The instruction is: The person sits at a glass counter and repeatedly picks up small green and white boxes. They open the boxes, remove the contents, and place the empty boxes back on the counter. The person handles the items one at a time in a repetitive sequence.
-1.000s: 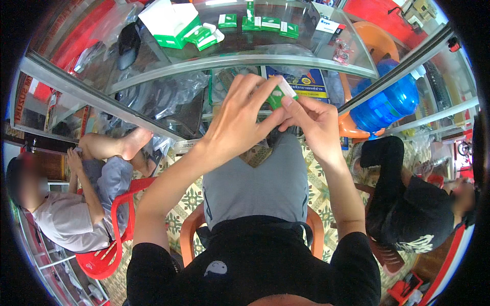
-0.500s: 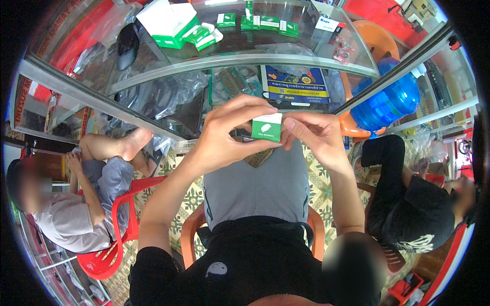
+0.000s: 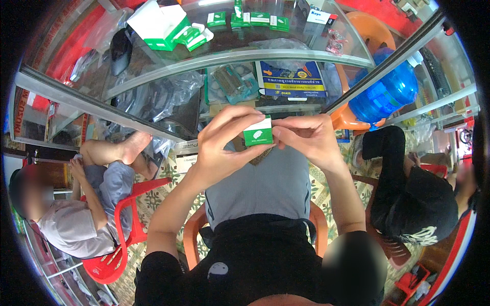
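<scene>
A small green-and-white cardboard box (image 3: 259, 133) is held over my lap, just short of the glass counter. My left hand (image 3: 223, 136) clasps it from the left, fingertips along the top edge and thumb under the bottom edge. At its right end, my right hand (image 3: 306, 137) pinches with thumb and forefinger against the box. Whether a flap lies between those right fingertips is hidden. On the glass counter (image 3: 214, 64) stand several matching small green boxes (image 3: 260, 19), beside a larger open white-and-green carton (image 3: 162, 25) with more small boxes at its side.
A dark computer mouse-shaped object (image 3: 121, 52) and clear plastic bags lie at the left of the counter. To the right, a blue water bottle (image 3: 385, 89) rests by an orange chair. One person (image 3: 76, 219) sits at left on a red chair, another (image 3: 413, 204) at right.
My hands and the box have shifted a little left, and the box is slightly turned. My right thumb and fingers are closer together at its right end. The whole view has tilted slightly.
</scene>
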The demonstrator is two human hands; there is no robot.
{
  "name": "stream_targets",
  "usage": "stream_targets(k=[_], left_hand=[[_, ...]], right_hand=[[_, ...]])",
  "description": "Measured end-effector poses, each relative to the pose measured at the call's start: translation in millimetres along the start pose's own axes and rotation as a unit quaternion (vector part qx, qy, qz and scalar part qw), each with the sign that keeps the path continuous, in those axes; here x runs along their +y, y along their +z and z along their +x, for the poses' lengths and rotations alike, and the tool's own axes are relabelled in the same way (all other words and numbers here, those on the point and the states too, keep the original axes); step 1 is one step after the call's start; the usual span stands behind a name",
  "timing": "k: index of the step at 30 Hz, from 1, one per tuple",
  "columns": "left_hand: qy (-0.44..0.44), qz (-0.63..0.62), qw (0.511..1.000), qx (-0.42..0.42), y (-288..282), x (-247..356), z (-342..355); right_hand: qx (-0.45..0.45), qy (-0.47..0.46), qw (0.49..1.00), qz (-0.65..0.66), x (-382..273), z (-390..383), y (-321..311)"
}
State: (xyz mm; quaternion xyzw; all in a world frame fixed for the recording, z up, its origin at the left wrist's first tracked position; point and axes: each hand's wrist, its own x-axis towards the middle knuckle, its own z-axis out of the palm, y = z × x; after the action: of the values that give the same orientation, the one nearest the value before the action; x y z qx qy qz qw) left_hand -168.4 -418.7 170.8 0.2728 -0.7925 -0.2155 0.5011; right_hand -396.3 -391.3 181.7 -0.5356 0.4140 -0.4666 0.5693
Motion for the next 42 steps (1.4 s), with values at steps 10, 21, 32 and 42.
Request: stream_targets(k=[10,21,32,42], left_hand=[[-0.019,0.01,1.0,0.023,7.0,1.4,-9.3],[-0.101,-0.164,0.98,0.041,7.7,-4.7,-25.7],[-0.125,-0.234,0.962,0.063,9.0,-9.1,-33.0],[-0.122,-0.259,0.956,0.07,9.5,-14.3,-33.2]], right_hand=[[0.056,-0.027,0.996,-0.07,9.2,-2.3,13.5],[0.065,-0.085,0.991,0.085,16.6,-1.8,13.5],[0.038,-0.317,0.916,-0.241,19.4,4.9,17.1],[0.018,-0.311,0.921,-0.235,15.0,2.3,15.4]])
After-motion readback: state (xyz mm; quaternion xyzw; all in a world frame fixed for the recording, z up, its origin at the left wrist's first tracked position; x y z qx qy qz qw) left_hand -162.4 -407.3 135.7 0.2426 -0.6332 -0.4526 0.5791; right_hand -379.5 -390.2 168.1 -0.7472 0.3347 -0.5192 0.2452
